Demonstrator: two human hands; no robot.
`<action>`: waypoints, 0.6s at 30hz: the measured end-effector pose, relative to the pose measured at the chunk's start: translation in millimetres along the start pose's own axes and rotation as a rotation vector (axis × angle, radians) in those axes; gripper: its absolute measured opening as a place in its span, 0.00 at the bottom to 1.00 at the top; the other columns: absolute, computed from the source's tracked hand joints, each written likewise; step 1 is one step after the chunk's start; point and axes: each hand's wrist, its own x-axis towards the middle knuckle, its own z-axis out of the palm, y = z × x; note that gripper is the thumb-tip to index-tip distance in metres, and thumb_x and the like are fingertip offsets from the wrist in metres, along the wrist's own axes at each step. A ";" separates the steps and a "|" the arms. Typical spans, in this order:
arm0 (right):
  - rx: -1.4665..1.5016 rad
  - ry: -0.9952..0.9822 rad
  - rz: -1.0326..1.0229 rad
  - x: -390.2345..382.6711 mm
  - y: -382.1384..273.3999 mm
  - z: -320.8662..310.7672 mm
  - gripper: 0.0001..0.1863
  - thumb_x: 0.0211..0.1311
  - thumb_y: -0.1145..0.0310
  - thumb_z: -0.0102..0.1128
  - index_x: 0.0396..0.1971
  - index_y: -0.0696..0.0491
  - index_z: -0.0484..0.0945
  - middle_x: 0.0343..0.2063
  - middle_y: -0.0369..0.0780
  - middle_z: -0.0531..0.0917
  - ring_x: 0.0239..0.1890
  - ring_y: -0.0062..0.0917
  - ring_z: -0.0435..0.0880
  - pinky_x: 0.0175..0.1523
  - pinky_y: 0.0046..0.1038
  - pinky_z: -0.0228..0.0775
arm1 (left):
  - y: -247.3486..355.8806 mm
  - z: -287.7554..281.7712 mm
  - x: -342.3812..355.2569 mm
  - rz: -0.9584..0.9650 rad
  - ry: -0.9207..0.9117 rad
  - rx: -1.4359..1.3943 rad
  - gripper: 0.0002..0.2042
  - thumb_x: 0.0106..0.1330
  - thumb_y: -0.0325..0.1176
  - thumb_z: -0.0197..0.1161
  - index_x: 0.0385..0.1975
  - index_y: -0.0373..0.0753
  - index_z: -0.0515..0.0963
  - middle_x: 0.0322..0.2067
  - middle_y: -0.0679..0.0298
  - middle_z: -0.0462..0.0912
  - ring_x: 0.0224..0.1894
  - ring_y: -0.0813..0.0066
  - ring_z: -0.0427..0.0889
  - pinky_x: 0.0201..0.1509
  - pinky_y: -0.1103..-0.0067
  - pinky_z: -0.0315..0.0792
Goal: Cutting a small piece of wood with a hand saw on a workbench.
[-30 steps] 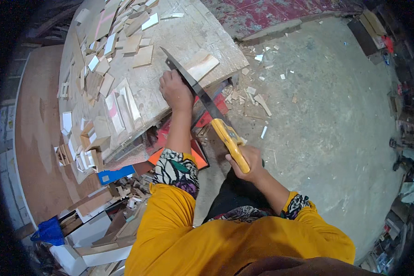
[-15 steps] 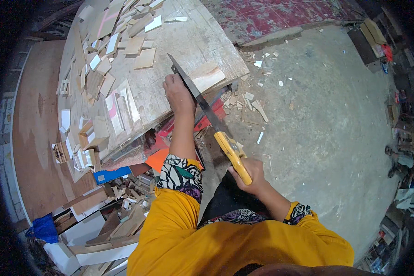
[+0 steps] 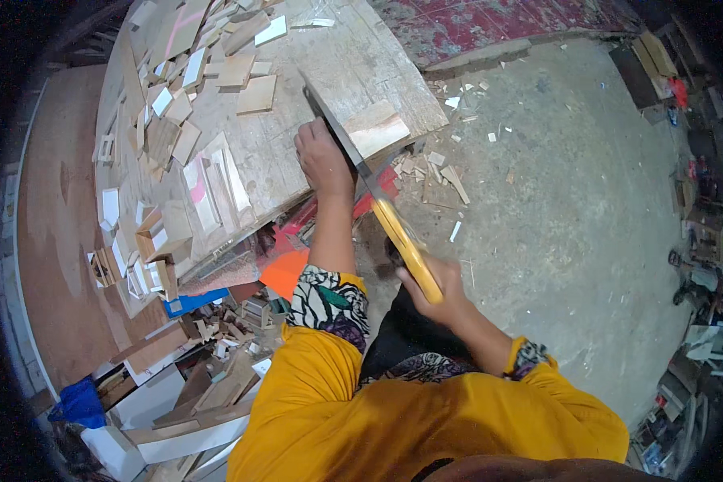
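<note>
My right hand (image 3: 438,289) is wrapped around the yellow handle of a handsaw (image 3: 407,249). The saw's long grey blade points up and away to the left, across the near edge of the wooden worktable (image 3: 285,157). Close against the blade's left side, my left hand (image 3: 324,157) rests on the tabletop with its fingers curled. What lies beneath those fingers is hidden. On the blade's right side a flat piece of wood (image 3: 379,128) lies at the table's corner, its near edge by the table edge.
Wooden offcuts (image 3: 237,71) are heaped on the table's far left, with small open wooden boxes (image 3: 159,233) nearer. A large brown board (image 3: 56,225) stretches along the left. Scrap wood (image 3: 217,386) is piled below the table. Chips (image 3: 450,181) litter the concrete floor (image 3: 554,209).
The saw and my right hand have moved a little up and away along the blade's line. My left hand appears slightly farther right, as the whole view has shifted a little.
</note>
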 end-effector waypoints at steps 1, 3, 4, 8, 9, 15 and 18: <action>-0.083 -0.024 -0.019 -12.4 3.3 -3.2 0.08 0.51 0.66 0.62 0.25 0.53 0.75 0.17 0.43 0.75 0.20 0.40 0.77 0.24 0.34 0.68 | -0.6 2.1 -2.6 0.010 -0.015 -0.002 0.09 0.57 0.26 0.48 0.35 0.34 0.73 0.36 0.55 0.72 0.42 0.57 0.70 0.47 0.69 0.67; -0.121 -0.051 -0.008 -19.1 -2.2 -5.3 0.08 0.50 0.65 0.62 0.25 0.53 0.75 0.17 0.43 0.75 0.19 0.40 0.77 0.24 0.34 0.68 | 1.3 -2.1 -1.2 0.030 -0.059 -0.022 0.10 0.57 0.26 0.48 0.37 0.34 0.73 0.37 0.55 0.73 0.44 0.58 0.70 0.48 0.69 0.67; -0.157 -0.084 0.017 -20.7 -6.2 -6.1 0.08 0.50 0.65 0.62 0.25 0.53 0.75 0.17 0.43 0.75 0.19 0.40 0.76 0.24 0.34 0.68 | -0.7 -0.4 -1.7 0.032 -0.061 -0.022 0.10 0.57 0.26 0.48 0.37 0.34 0.73 0.37 0.55 0.73 0.44 0.58 0.70 0.48 0.69 0.67; -0.126 -0.034 -0.056 2.0 -9.0 10.3 0.08 0.50 0.65 0.62 0.23 0.52 0.74 0.16 0.44 0.74 0.18 0.41 0.76 0.24 0.36 0.68 | -12.1 7.3 4.1 0.066 0.023 0.002 0.10 0.57 0.26 0.48 0.36 0.33 0.73 0.38 0.55 0.73 0.45 0.57 0.70 0.48 0.70 0.67; -0.148 -0.053 -0.085 2.3 -5.6 8.8 0.08 0.50 0.66 0.62 0.23 0.54 0.73 0.16 0.44 0.73 0.18 0.41 0.75 0.24 0.34 0.67 | -13.0 8.3 4.5 0.066 0.034 0.011 0.10 0.57 0.26 0.48 0.35 0.33 0.74 0.38 0.55 0.73 0.45 0.57 0.70 0.48 0.70 0.66; 0.088 0.058 0.137 -10.8 12.4 -15.9 0.10 0.51 0.69 0.64 0.29 0.56 0.73 0.19 0.43 0.75 0.19 0.35 0.76 0.25 0.30 0.67 | 6.1 2.2 5.0 0.087 -0.021 -0.010 0.10 0.55 0.25 0.48 0.36 0.34 0.74 0.38 0.55 0.73 0.43 0.56 0.70 0.48 0.69 0.66; 0.098 0.206 0.145 -14.2 10.7 -18.5 0.17 0.51 0.69 0.65 0.39 0.56 0.71 0.23 0.42 0.78 0.23 0.31 0.80 0.30 0.27 0.70 | 23.0 7.7 4.3 0.104 -0.035 -0.075 0.10 0.54 0.24 0.48 0.35 0.34 0.73 0.37 0.55 0.72 0.42 0.56 0.70 0.48 0.69 0.66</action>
